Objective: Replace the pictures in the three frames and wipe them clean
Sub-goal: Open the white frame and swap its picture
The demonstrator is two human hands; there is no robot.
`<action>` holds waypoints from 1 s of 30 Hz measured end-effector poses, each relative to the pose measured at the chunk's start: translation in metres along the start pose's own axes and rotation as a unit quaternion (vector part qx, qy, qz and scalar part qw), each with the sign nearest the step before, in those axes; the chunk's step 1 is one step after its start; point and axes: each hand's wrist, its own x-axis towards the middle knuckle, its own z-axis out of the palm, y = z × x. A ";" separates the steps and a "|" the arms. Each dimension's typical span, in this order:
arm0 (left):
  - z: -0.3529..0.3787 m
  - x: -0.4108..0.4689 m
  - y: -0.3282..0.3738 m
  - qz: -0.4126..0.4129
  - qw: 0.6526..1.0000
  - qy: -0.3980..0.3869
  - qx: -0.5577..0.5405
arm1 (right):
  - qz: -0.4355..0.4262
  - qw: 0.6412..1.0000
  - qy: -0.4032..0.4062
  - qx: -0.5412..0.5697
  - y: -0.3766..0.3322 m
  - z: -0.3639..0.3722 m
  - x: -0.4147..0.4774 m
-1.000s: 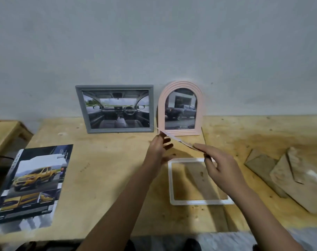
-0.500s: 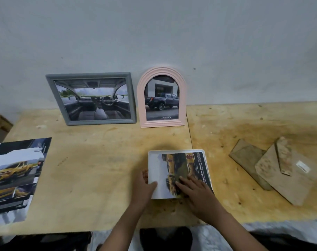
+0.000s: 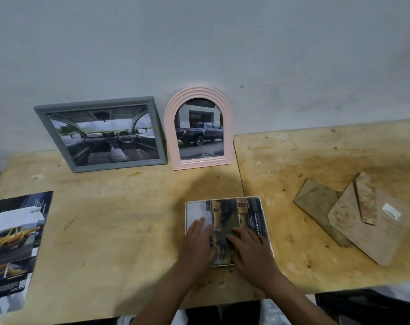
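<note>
Both hands, the left hand and right hand, lie flat and open, gripping nothing, on the glossy yellow-truck picture laid in the white rectangular frame, its long axis running away from them.

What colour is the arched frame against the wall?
Pale pink arched frame, ridged border, seen in the head view.

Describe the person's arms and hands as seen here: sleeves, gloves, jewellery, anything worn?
Both forearms are bare up to the bottom edge of the picture, with no sleeve in view. The left hand and right hand wear no gloves. No watch, bracelet or ring shows on the visible sides. No markings, tape or cables on either arm.
</note>
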 end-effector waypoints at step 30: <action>0.113 0.133 0.321 -0.047 0.998 -0.050 0.011 | 0.439 0.871 0.027 0.219 0.406 -0.119 -0.067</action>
